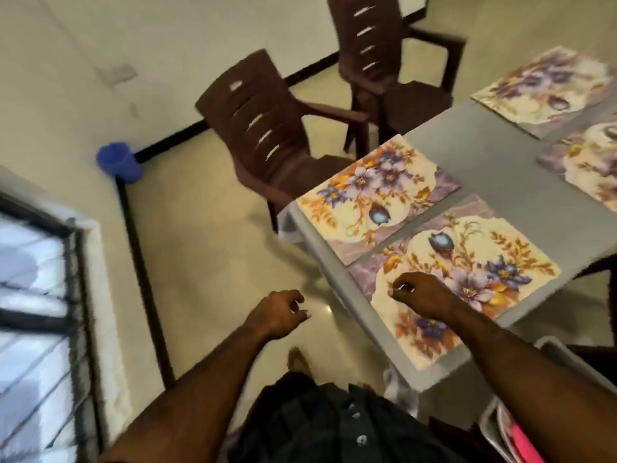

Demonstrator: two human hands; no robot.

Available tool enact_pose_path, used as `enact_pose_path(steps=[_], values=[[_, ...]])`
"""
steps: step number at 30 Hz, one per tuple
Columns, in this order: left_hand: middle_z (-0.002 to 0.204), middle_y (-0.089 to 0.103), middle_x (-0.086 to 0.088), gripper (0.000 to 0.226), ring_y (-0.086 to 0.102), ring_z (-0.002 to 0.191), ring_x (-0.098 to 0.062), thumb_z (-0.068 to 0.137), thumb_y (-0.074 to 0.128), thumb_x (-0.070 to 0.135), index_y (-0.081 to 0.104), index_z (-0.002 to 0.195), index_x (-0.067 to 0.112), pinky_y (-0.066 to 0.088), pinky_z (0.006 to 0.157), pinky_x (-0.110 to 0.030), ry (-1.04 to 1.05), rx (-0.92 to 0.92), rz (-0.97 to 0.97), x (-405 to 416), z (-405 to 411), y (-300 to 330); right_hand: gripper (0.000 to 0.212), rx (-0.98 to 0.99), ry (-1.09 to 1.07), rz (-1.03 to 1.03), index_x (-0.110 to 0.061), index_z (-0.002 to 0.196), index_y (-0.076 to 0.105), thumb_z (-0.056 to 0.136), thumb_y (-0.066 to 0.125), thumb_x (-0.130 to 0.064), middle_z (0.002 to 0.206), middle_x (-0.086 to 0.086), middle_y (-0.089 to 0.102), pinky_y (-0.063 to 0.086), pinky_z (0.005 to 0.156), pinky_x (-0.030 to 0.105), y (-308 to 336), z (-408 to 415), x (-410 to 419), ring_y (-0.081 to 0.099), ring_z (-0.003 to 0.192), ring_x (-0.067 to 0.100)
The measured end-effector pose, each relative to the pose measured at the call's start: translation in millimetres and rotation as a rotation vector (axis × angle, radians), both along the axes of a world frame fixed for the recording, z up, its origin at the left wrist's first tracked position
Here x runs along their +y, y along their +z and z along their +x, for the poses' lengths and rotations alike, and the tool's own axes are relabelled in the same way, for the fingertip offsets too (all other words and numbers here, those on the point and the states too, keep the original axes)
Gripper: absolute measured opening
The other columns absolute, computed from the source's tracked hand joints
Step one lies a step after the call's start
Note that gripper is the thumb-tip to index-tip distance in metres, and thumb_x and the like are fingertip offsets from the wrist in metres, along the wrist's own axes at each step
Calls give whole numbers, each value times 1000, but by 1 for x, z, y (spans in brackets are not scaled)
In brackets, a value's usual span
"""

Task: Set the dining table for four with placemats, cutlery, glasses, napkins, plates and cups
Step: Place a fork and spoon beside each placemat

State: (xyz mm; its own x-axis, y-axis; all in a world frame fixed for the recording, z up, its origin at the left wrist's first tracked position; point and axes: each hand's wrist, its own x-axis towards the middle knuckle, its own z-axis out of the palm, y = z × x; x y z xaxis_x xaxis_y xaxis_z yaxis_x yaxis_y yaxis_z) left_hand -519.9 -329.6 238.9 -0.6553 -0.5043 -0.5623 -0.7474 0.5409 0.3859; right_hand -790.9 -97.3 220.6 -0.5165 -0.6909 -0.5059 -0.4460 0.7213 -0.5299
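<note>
Several floral placemats lie flat on the grey dining table (500, 182): the nearest placemat (467, 279), a second placemat (377, 198) beyond it, and two more at the far right, one (547, 91) and another (587, 168). My right hand (420, 295) hovers over the near edge of the nearest placemat, fingers curled, with nothing clearly in it. My left hand (280, 312) hangs over the floor left of the table, fingers loosely curled and holding nothing. No cutlery, glasses, napkins, plates or cups are in view.
Two dark brown plastic chairs, one (273, 135) and the other (387, 61), stand at the table's far side. A blue cup-shaped container (118, 163) sits in the floor corner by the wall. A barred window (36, 295) is at left. Something pink (524, 442) shows at the bottom right.
</note>
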Motion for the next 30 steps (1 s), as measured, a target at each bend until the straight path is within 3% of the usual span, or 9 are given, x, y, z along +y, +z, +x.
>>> enact_pose_path(steps=[5,8,10,12,16,20,23,26,30], values=[[117,73,4,46,70,103,-19,92,69,54,66,130,27,55,85,-32,-286,57,-112,-118,-143,-10,30,83,-265,25,-18,116,73,96,69,-40,119,8,73,50,89,34,-18,-49,-39,66,110,30],[131,68,-1,50,65,119,-28,89,63,47,64,134,26,52,98,-37,-521,84,-189,-180,-213,-30,47,104,-302,68,-21,137,63,96,67,-44,137,6,63,43,102,32,-41,-45,-74,59,124,26],[138,62,-4,54,60,122,-34,85,57,41,61,137,25,53,98,-47,-791,111,-345,-220,-255,-47,62,122,-390,50,-24,146,56,91,71,-49,147,4,55,41,109,32,-54,-39,-106,54,132,25],[143,59,-5,57,58,124,-35,84,61,38,58,139,25,53,94,-52,-989,166,-439,-250,-285,-58,80,169,-454,90,-27,155,45,85,66,-61,161,5,42,40,117,40,-60,-29,-136,46,143,29],[164,37,-6,68,34,152,-31,95,54,50,42,156,23,31,116,-64,-1292,168,-353,-295,-316,-75,100,157,-497,373,-31,165,13,86,53,-77,176,2,1,14,126,59,-60,-3,-186,11,161,30],[175,14,-3,82,9,162,-28,97,53,59,20,166,28,9,124,-65,-1380,118,-272,-308,-355,-90,100,139,-599,474,-27,167,-1,94,49,-72,175,2,-13,0,125,64,-55,-20,-205,-9,162,28],[176,8,0,90,4,162,-26,97,54,62,9,168,28,6,126,-64,-1379,143,-242,-298,-409,-93,101,175,-670,472,-26,167,1,93,57,-67,176,0,-8,3,124,67,-58,-64,-197,-7,162,28],[176,12,-2,93,6,161,-29,94,59,64,15,167,27,10,125,-66,-1353,170,-261,-289,-460,-91,97,234,-689,492,-30,166,12,90,61,-67,176,1,-1,14,123,69,-67,-114,-186,2,161,32],[177,5,-1,104,7,162,-30,88,71,61,11,167,31,10,124,-69,-1437,43,-259,-294,-484,-87,108,192,-690,504,-28,165,14,83,69,-72,175,3,8,21,121,68,-71,-130,-183,11,160,34]])
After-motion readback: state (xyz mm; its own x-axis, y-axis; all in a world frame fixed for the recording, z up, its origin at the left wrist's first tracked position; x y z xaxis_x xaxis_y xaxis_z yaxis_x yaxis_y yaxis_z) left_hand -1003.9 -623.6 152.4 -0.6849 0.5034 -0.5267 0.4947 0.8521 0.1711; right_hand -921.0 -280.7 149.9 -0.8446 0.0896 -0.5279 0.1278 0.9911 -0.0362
